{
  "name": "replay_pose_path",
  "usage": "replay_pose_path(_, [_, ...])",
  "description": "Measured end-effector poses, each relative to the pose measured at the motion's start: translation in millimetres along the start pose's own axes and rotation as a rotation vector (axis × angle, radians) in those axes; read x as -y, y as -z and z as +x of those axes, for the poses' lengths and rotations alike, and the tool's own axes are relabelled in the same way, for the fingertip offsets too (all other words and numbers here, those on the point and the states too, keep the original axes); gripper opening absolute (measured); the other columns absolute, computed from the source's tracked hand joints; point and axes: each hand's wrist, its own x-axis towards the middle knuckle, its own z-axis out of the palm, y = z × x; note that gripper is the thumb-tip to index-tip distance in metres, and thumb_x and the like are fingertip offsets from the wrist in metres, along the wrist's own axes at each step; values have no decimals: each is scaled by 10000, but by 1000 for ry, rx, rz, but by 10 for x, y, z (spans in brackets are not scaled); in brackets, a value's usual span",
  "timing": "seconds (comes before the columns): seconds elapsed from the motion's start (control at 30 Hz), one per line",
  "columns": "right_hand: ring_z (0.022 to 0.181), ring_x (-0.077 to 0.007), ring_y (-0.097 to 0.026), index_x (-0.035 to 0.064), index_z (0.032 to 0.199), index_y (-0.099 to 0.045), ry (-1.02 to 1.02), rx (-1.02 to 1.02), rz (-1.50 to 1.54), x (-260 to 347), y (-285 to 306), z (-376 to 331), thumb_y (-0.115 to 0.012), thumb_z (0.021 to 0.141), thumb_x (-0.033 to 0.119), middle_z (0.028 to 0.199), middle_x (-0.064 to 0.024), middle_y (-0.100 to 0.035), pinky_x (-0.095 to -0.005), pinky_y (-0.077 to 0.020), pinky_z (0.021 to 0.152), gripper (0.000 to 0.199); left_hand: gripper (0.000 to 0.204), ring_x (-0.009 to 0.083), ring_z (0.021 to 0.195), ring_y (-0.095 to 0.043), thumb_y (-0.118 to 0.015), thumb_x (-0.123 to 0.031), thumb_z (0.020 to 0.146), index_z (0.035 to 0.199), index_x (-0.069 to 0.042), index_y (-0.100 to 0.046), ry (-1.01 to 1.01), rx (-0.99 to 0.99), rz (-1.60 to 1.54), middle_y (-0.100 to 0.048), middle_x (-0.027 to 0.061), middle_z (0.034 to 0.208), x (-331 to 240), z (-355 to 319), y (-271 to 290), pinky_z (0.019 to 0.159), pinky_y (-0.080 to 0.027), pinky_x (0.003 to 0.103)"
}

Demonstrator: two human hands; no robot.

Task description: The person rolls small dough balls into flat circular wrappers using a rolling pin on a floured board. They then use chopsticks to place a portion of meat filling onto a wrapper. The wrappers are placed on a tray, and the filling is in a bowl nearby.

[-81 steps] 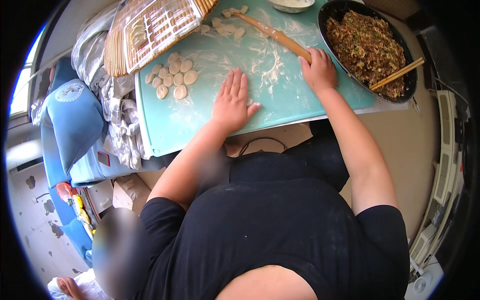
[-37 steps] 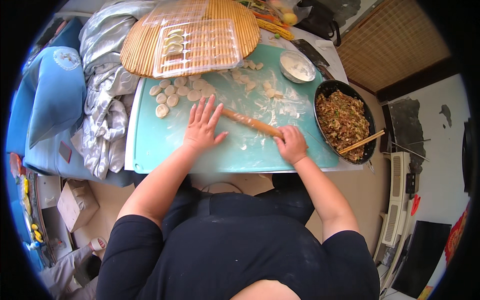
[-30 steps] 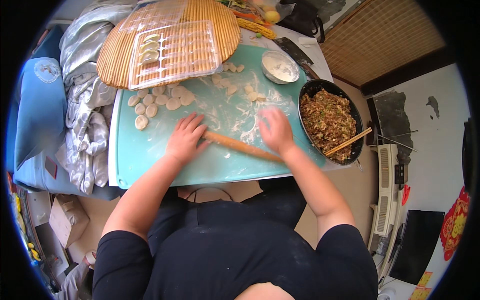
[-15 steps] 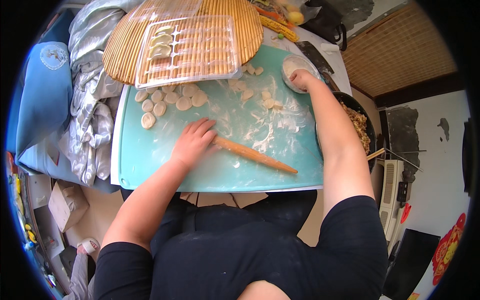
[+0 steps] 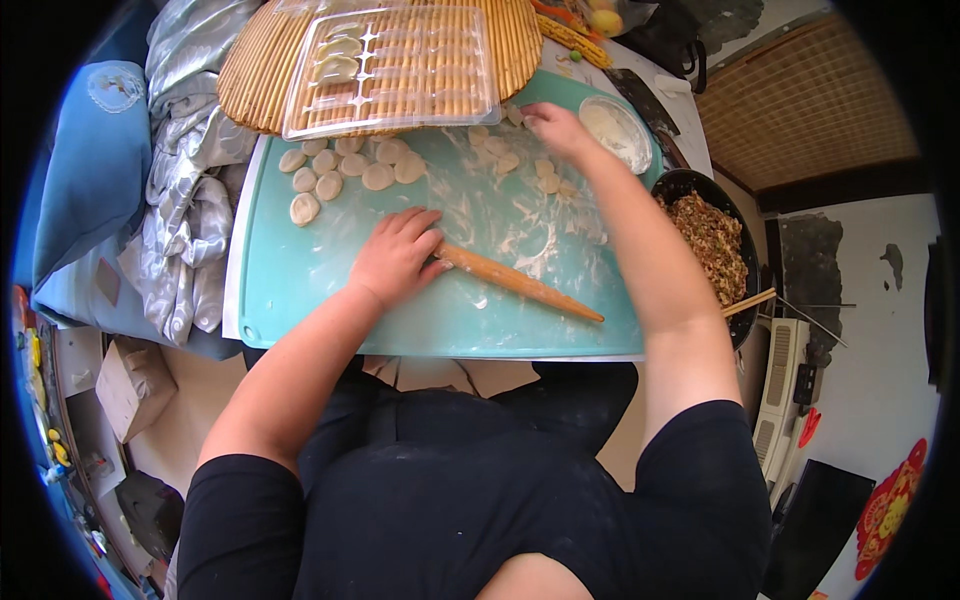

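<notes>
Bordering the work at far left, a blue cushion point(image 5: 95, 160) stands beside a rumpled silvery cloth point(image 5: 195, 200). Next comes the green board point(image 5: 310, 310), dusted with white flour point(image 5: 548, 238), a group of flat dough rounds point(image 5: 378, 177) lying on its left part, some touching their neighbours. Behind them, a woven tray point(image 5: 250, 85) overlaps the back of the board and bears a clear plastic tray point(image 5: 430, 75) with a few pale dumplings point(image 5: 337, 68) in its left column. The left hand point(image 5: 395, 255) lies palm down over the middle of the board, fingers together and slightly bent. The left end of the wooden rolling pin point(image 5: 525, 285) reaches between its thumb and index finger; I cannot tell whether it grips or merely rests there. The rolling pin slants across the board, its free tapered end toward the near right. Small dough pieces point(image 5: 508, 161) lie scattered beyond it. At the rearmost of them is the right hand point(image 5: 553, 128), fingers bent; whether a piece is pinched cannot be told. Just to its right stands a bowl point(image 5: 648, 150) of flour, then a dark cleaver point(image 5: 640, 95) on the surface point(image 5: 690, 110), and a black pan point(image 5: 688, 180) of minced filling point(image 5: 708, 235), partly hidden by the right forearm point(image 5: 670, 260), with chopsticks point(image 5: 752, 302) across its rim.
</notes>
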Motion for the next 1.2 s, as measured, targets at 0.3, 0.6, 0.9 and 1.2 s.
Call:
replay_pose_path(0.3, [1217, -331, -442, 193, 1243, -535, 268, -185, -747, 797, -1042, -96, -560, 847, 290, 1318, -122, -488, -468, -338, 1009, 408, 297, 305, 1191, -438, -661, -270, 768, 970, -80, -556, -9, -13, -18, -501, 92, 1251, -13, -2, 2, 975, -364, 421])
replay_pose_path(0.6, [1283, -340, -347, 105, 1273, -489, 71, -426, -583, 7, -657, -1096, -545, 852, 350, 1378, -179, -397, -537, -261, 1034, 491, 304, 334, 1173, -449, -675, -243, 756, 985, -77, -564, -16, -38, -60, -513, 103, 1240, 37, -15, -116, 962, -374, 442])
replay_pose_path(0.9, [1142, -340, -450, 192, 1211, -571, 260, -484, -541, 639, -1017, 163, -517, 812, 521, 1266, -95, -536, -484, -371, 920, 520, 313, 323, 1157, -468, -684, -225, 753, 1006, -79, -570, -22, -42, 0, -531, 96, 1232, 50, 41, -97, 961, -378, 424])
replay_pose_path(1.2, [1151, -327, -493, 210, 1162, -590, 420, -218, -917, 444, -695, -181, -499, 868, 335, 1276, -119, -512, -428, -397, 969, 332, 333, 313, 1158, -472, -685, -226, 746, 1019, -85, -559, 7, 5, 29, -529, 93, 1234, -20, 19, -53, 953, -383, 425])
